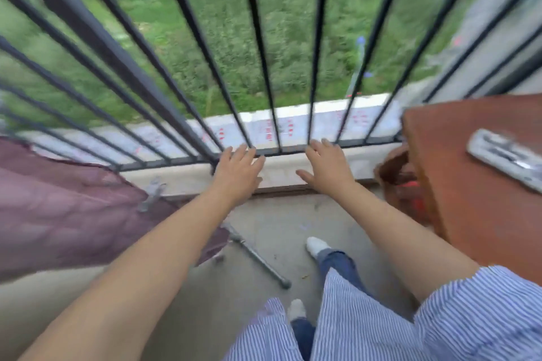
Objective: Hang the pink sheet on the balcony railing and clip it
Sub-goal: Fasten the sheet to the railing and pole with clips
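Head view. Both hands hold nothing, fingers spread: left hand and right hand reach toward the balcony railing. The pink sheet lies low to the left (blurred), long axis roughly left–right, nearer the left hand.

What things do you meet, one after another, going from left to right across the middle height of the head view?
Purplish-pink sheet → metal clip on its edge → left hand → right hand → reddish-brown table → grey flat object lying on the table.
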Tool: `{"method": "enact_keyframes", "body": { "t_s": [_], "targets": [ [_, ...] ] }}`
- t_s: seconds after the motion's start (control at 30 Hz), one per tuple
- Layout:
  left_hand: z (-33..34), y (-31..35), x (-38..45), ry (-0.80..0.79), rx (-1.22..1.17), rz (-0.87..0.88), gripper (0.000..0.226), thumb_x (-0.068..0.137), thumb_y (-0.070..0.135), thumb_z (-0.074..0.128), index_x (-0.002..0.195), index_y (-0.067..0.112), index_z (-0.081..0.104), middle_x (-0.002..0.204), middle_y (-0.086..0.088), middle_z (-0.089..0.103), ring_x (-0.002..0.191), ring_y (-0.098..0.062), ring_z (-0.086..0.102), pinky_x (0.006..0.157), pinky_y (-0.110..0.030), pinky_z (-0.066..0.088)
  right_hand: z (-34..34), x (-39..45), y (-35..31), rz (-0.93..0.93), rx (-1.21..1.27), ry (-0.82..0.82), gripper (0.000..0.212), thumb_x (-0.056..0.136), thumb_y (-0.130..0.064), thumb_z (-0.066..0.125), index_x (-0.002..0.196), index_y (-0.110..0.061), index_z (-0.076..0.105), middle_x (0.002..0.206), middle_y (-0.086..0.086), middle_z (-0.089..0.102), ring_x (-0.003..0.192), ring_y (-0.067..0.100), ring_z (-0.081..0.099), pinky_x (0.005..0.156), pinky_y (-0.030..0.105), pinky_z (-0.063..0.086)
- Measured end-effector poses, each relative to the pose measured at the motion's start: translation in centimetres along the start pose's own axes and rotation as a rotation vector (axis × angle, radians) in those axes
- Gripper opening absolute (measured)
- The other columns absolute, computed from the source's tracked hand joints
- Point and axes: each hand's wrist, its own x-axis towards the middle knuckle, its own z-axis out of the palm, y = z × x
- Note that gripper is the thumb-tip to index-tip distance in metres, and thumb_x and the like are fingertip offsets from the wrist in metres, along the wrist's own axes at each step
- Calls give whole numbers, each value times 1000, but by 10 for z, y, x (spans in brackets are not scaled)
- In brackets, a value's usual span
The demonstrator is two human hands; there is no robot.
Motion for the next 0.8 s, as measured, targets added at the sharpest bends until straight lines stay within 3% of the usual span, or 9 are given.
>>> {"method": "enact_keyframes", "body": {
  "t_s": [0.07, 0.13, 0.3, 0.5, 0.67, 0.8],
  "targets": [
    [-10, 41, 15, -52, -56, 108, 55, 91, 39, 45, 138, 16, 30, 147, -12, 31, 139, -31, 23, 111, -46, 22, -12, -49, 33, 151, -39, 44, 56, 77, -35, 65, 119, -1, 50, 123, 23, 52, 118, 38, 45, 93, 48, 38],
    [-27, 89, 28, -22, -55, 241, 57, 91, 43, 42, 139, 18, 28, 146, -12, 31, 137, -33, 22, 108, -46, 25, -21, -105, 65, 330, -66, 96, 56, 73, -34, 70, 116, -2, 54, 120, 24, 55, 114, 40, 50, 91, 51, 42],
    [-63, 228, 38, 45, -92, 612, 57, 90, 43, 43, 139, 18, 30, 148, -10, 30, 137, -37, 22, 107, -48, 26, -27, -266, 128, 875, -36, 142, 61, 87, -41, 49, 139, -13, 30, 148, 13, 29, 138, 29, 22, 113, 45, 15],
    [-101, 388, 1, 80, 64, 987, 58, 94, 44, 34, 144, 19, 18, 155, -7, 16, 142, -35, 11, 112, -48, 21, -12, -458, 154, 1426, 57, 181, 59, 90, -43, 43, 139, -15, 28, 150, 10, 26, 139, 26, 20, 114, 44, 15],
    [-117, 508, -36, 124, 156, 1212, 60, 94, 46, 33, 144, 18, 14, 156, -11, 11, 142, -36, 8, 112, -48, 20, 17, -567, 151, 1715, 171, 196, 62, 88, -45, 45, 139, -14, 29, 149, 10, 27, 139, 26, 21, 115, 43, 19],
    [-115, 603, -62, 96, 226, 1335, 64, 92, 48, 37, 144, 18, 15, 155, -10, 12, 142, -36, 9, 111, -47, 22, 44, -621, 150, 1762, 342, 180, 66, 87, -48, 45, 142, -19, 21, 153, 5, 17, 141, 24, 13, 115, 41, 12]
  ]
}}
